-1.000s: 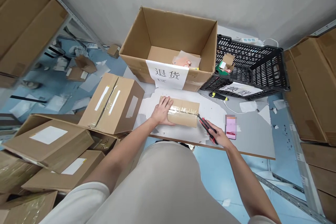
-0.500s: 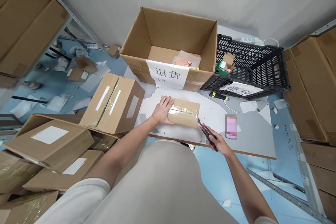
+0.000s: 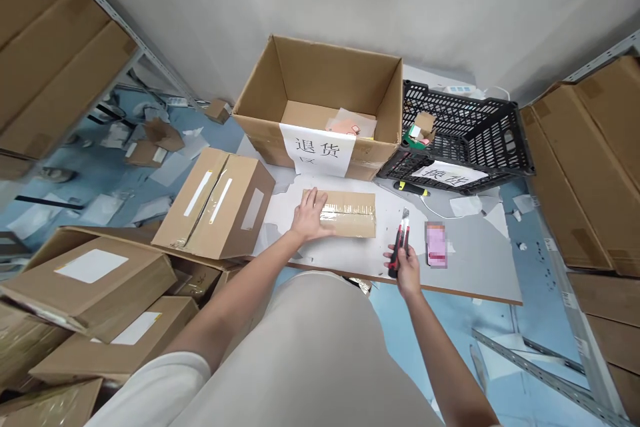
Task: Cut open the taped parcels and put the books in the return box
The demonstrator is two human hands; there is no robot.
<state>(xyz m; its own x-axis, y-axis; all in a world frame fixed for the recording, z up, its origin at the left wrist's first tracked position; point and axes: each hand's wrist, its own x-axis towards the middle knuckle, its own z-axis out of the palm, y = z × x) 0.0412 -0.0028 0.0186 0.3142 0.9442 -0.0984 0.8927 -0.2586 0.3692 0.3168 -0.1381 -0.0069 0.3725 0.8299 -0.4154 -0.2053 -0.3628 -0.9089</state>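
Note:
A small taped cardboard box (image 3: 354, 215) lies on the white-covered table (image 3: 480, 240). My left hand (image 3: 310, 215) grips its left end, fingers over the far side and thumb along the near side. Clear tape runs lengthwise across its top, and the slit along the middle seam shows as a dark line. To the right of the box, apart from it, my right hand (image 3: 407, 268) is closed around a red and black box cutter (image 3: 400, 243). The cutter's metal blade end points away from me. Right of that hand lies a pink phone (image 3: 437, 245), blurred over.
Behind stands a big open carton (image 3: 255, 143) with a paper sign; papers lie inside. A black plastic crate (image 3: 505, 167) is beside it, with a black-yellow tool (image 3: 411, 188) in front. Taped cartons (image 3: 200, 207) stack at left. Shelves (image 3: 575, 167) flank the table.
My right hand has drawn the box cutter away from the box's right end and turned its blade to point forward. My left hand keeps its hold on the box.

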